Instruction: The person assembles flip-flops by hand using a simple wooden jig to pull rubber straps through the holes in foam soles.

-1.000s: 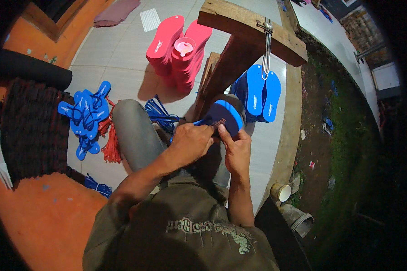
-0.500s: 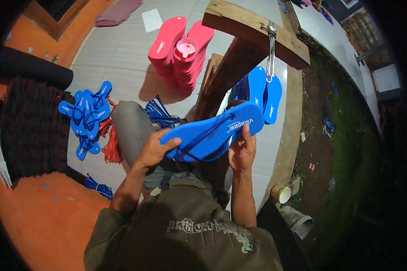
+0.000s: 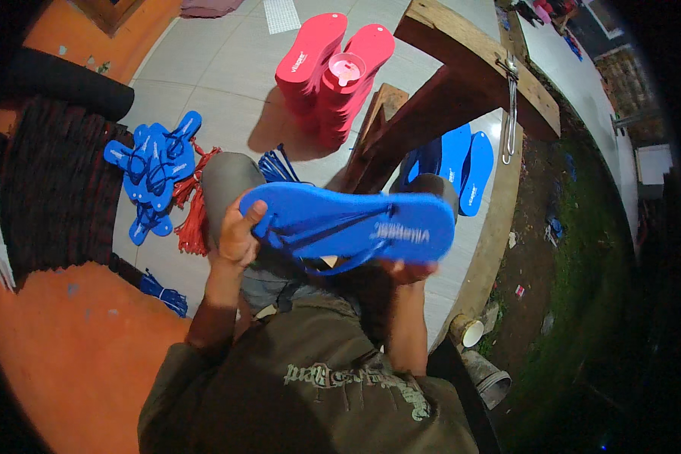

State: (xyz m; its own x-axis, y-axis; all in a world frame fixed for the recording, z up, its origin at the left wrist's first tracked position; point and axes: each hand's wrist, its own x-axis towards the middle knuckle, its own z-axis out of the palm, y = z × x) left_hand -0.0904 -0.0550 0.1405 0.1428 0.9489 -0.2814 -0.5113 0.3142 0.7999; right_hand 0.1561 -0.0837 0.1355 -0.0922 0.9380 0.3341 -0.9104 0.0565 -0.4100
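Note:
A blue flip-flop (image 3: 333,219) is held nearly level across my lap, with its blue thong strap fitted on the upper side. My left hand (image 3: 238,233) grips one end, thumb on top. At the other end my right hand (image 3: 410,271) supports the sole from below; most of its fingers are hidden under it. Past my left knee lies a pile of strapped blue flip-flops (image 3: 157,170), beside a bundle of red straps (image 3: 193,227). Blue straps (image 3: 280,163) lie between my knee and the wooden stand (image 3: 439,91). Blue soles (image 3: 477,174) stand to the right.
Tall stacks of pink soles (image 3: 306,57) stand ahead, with a small pink cup (image 3: 346,72) on them. A metal hook tool (image 3: 510,113) hangs on the stand's crossbar. At left are dark stacked sheets (image 3: 57,181) and a black roll (image 3: 76,83). The tiled floor ends at right above bare ground.
The flip-flop has turned to lie more level, its left end moving up and left. My right hand has slid further beneath the sole. The view has shifted, moving the stand rightward.

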